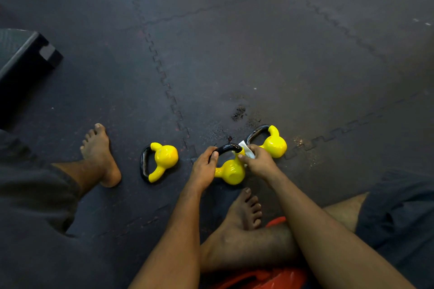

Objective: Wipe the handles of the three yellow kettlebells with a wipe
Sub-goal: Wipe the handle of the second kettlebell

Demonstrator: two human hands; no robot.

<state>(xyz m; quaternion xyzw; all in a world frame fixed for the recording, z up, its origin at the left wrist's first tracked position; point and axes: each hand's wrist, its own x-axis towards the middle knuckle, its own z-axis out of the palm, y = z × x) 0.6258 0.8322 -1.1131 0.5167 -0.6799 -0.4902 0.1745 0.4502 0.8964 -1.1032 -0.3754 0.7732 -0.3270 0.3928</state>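
Note:
Three yellow kettlebells with black handles lie on the dark floor mat. The left kettlebell (162, 162) lies alone on its side. The middle kettlebell (231, 171) is between my hands. My left hand (204, 166) grips the left end of its black handle (229, 148). My right hand (258, 159) pinches a white wipe (246, 149) against the handle's right end. The right kettlebell (273, 143) lies just behind my right hand, its handle pointing up-left.
I sit on the interlocking rubber floor mat (234, 54) with both bare feet (101, 155) out front. A dark box-like object (25, 54) stands at the left. Something red (258, 277) lies under my right leg. A small dark stain (238, 112) marks the mat behind the kettlebells.

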